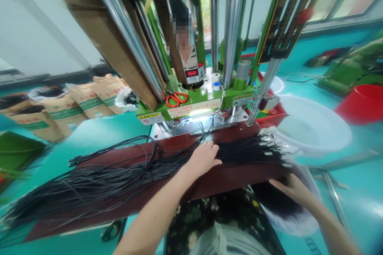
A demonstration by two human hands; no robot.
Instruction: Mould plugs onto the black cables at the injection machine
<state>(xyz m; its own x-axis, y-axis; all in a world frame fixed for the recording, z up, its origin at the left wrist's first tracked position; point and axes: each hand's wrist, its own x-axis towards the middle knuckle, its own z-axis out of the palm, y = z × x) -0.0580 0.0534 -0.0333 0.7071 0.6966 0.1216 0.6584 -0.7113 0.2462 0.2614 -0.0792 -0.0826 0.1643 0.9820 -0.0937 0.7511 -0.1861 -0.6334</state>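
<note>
A thick bundle of black cables (245,150) lies lengthwise across a dark red board (227,179), with pale connector ends at the right. My left hand (206,157) rests on the middle of the bundle, its fingers curled toward a few cables; what it grips is too small to make out. Those few cables run up to the lit metal base (179,129) of a green machine (209,103). Beyond the board's right front edge, my right hand (289,187) is over a plastic-lined container (302,223) holding dark material, fingers apart.
Orange-handled scissors (177,99) lie on the machine. To the right stand a white basin (314,125), a red tray (277,115) and a red bucket (363,103). Paper sacks (66,111) line the left. Metal columns (235,28) rise ahead.
</note>
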